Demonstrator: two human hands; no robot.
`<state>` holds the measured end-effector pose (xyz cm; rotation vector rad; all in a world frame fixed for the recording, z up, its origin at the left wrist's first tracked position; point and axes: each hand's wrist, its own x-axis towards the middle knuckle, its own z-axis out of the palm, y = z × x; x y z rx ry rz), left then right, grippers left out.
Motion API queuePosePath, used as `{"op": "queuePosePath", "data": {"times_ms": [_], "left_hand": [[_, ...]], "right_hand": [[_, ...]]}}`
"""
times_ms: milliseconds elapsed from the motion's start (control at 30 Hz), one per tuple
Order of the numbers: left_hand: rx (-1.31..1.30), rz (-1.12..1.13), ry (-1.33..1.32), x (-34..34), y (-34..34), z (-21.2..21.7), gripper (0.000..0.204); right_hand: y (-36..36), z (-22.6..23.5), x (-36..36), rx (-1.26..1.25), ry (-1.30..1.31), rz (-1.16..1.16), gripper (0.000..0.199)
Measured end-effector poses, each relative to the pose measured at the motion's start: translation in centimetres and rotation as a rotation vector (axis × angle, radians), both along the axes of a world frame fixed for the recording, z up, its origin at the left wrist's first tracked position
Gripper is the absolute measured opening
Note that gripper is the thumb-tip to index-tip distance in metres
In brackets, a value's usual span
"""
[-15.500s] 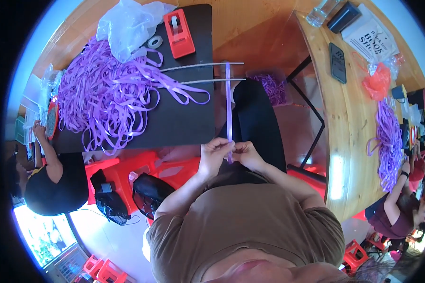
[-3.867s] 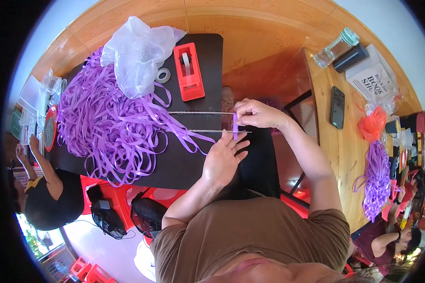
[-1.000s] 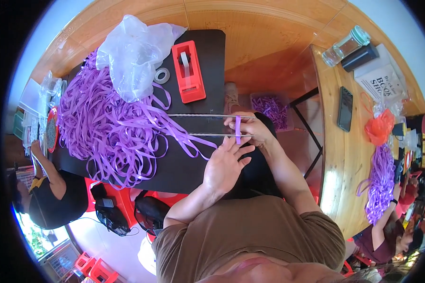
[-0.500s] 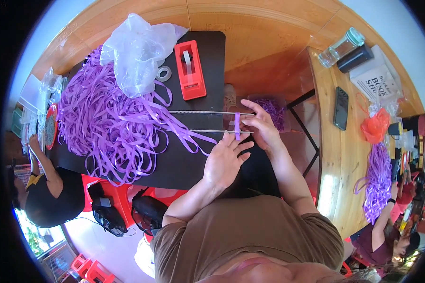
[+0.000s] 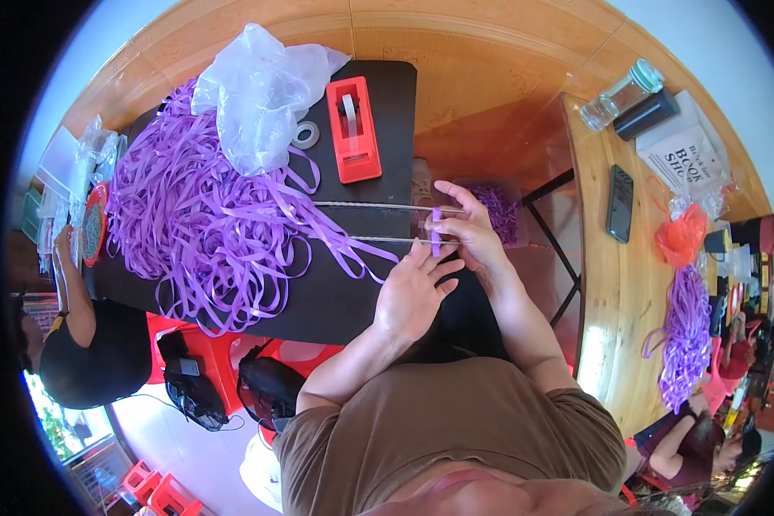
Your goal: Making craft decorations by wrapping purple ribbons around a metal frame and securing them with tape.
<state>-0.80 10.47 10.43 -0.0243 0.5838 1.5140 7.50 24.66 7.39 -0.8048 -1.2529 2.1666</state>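
Observation:
Two thin twisted metal rods [image 5: 374,205] run side by side out from the dark table, past its right edge. Near their ends a short band of purple ribbon [image 5: 436,246] spans both rods. My right hand [image 5: 480,239] is closed on this band with thumb and finger, its index finger stretched beyond the far rod. My left hand [image 5: 408,292] lies palm up below the near rod, fingers spread, fingertips close to the band's lower end. Whether they touch it is hard to see. Left of my hands, a large heap of purple ribbon [image 5: 189,206] covers much of the table, loose loops trailing toward the rods.
A clear plastic bag [image 5: 262,99] rests on the heap, beside a red tape dispenser [image 5: 353,159] and a tape roll [image 5: 306,135]. Beyond my right hand sits a bin of purple pieces [image 5: 499,211]. A wooden table [image 5: 606,318] at right holds a phone [image 5: 619,204]. Other people sit nearby.
My right thumb and finger have moved onto the purple band and now press across it. The left hand is almost where it was. The view has shifted slightly.

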Motion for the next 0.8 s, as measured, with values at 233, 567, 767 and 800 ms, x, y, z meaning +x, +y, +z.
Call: {"op": "queuePosePath", "data": {"times_ms": [233, 567, 767, 800], "left_hand": [[0.004, 0.007, -0.005, -0.1, -0.1, -0.3, 0.052], [0.001, -0.006, -0.016, -0.1, 0.0, 0.2, 0.055], [0.020, -0.011, -0.031, -0.1, 0.0, -0.1, 0.058], [0.015, -0.008, -0.033, -0.1, 0.1, -0.1, 0.058]], "right_hand": [[-0.1, -0.7, 0.0, -0.252, 0.167, 0.088, 0.062], [-1.0, -2.8, -1.4, -0.606, 0.708, 0.188, 0.065], [-0.5, -4.3, -1.8, -0.517, 0.762, 0.276, 0.056], [-0.5, -4.2, -1.8, -0.516, 0.766, 0.274, 0.056]]}}
